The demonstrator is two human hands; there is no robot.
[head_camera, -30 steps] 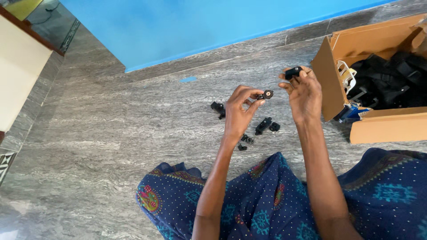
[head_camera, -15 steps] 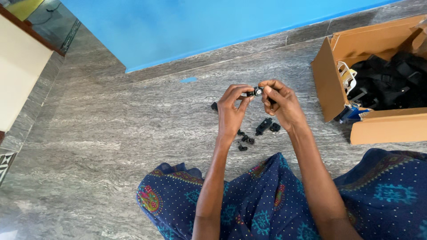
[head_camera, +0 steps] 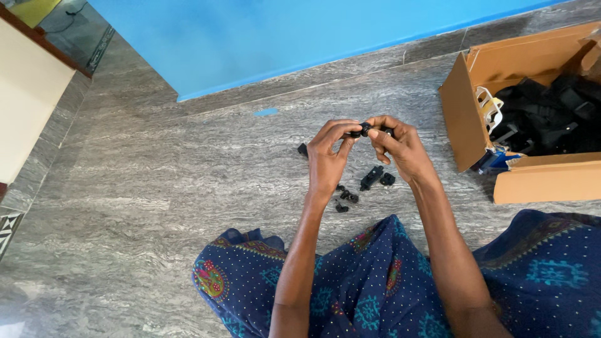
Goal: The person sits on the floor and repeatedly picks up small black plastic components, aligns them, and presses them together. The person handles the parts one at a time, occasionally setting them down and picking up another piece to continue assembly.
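I sit on a grey stone floor (head_camera: 188, 206) with both hands raised in front of me. My left hand (head_camera: 328, 159) pinches a small round black part (head_camera: 361, 130) between its fingertips. My right hand (head_camera: 400, 147) meets it from the right and grips another small black piece, mostly hidden under the fingers. The two pieces touch where the fingertips meet. Beneath my hands, several small black plastic parts (head_camera: 370, 178) lie loose on the floor, and one more black part (head_camera: 303, 149) lies to the left of my left hand.
An open cardboard box (head_camera: 466, 119) holding black parts and a white plastic piece (head_camera: 489, 105) stands at the right. A blue wall (head_camera: 282, 37) runs along the back. My dark blue patterned cloth (head_camera: 375, 281) covers my legs. A cream cabinet side (head_camera: 25, 106) is at the left.
My right hand has come left from near the box, carrying a black piece, and has met my left hand. Both hands now hold the pieces together.
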